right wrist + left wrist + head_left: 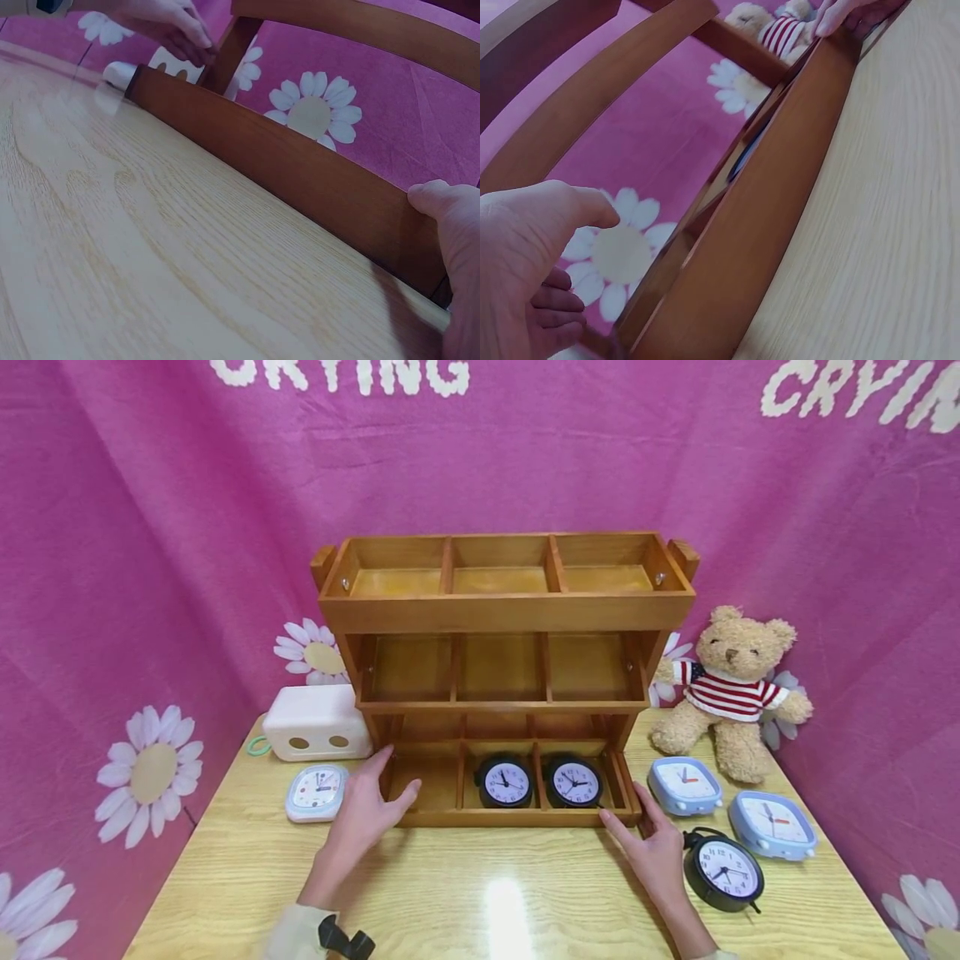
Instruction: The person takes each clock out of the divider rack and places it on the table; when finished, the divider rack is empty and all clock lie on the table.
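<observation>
A three-tier wooden shelf [506,614] stands on the table, its tiers split into compartments. Its bottom tier holds two round black alarm clocks, one in the middle compartment [506,782] and the other in the right one [574,782]. My left hand [369,802] is at the left end of that tier, thumb spread away from the fingers and nothing held; whether its fingertips touch the side is unclear. My right hand [651,852] grips the tier's right front corner. In the right wrist view its thumb [429,196] lies on the front board's top edge.
On the right are a black alarm clock [724,870], two blue clocks [684,785] [772,823] and a teddy bear [731,685]. At the left, a pale clock [316,792] lies before a white box [318,723]. A pink curtain [495,468] surrounds the table [420,893].
</observation>
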### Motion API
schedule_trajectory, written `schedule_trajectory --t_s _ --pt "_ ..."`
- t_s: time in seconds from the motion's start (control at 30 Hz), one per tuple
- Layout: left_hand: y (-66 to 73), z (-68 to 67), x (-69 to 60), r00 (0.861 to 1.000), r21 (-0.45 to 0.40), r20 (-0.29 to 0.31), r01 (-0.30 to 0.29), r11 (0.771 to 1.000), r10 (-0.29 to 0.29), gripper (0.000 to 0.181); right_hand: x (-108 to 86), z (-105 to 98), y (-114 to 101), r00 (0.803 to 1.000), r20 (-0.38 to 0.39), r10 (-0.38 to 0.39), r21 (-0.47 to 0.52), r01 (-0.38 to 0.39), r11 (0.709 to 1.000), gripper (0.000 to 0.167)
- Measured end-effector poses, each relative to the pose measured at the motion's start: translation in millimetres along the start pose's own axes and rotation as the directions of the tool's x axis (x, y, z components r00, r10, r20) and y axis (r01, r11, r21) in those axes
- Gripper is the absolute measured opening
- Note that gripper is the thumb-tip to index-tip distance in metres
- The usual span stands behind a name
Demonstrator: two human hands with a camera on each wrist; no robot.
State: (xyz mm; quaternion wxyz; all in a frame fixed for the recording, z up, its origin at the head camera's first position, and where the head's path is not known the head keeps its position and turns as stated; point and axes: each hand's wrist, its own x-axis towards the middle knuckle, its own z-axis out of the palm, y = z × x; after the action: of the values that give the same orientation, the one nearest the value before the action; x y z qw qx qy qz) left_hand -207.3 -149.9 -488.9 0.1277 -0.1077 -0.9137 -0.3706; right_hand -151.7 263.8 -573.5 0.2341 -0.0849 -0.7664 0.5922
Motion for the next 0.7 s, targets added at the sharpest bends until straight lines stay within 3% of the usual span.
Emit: schedule_trajectory --t_s 0.17,0.33,0.5,0.7 --pt "15.6 17.4 3.5 0.999 -0.025 0.024 -0.036 0.999 0.037 0.072 0.3 -0.3 -0.6 1.0 0.006 0.011 -0.013 -0.011 1.0 0.073" --pt "33.1 34.9 8.2 0.994 -0.05 0.099 -0.045 0.998 0.05 0.074 0.6 -1.8 0.6 1.0 0.009 0.007 -0.002 -0.007 1.0 0.074" --pt "46.3 56.1 14.5 0.981 -0.058 0.167 -0.09 0.994 0.098 0.075 0.5 -2.1 0.9 1.0 0.005 0.01 0.0 -0.01 1.0 0.074" --pt "63.0 77.1 21.2 0.961 -0.019 0.265 -0.072 0.997 0.075 0.079 0.6 -0.8 -0.4 1.0 0.017 0.02 0.001 -0.02 1.0 0.074"
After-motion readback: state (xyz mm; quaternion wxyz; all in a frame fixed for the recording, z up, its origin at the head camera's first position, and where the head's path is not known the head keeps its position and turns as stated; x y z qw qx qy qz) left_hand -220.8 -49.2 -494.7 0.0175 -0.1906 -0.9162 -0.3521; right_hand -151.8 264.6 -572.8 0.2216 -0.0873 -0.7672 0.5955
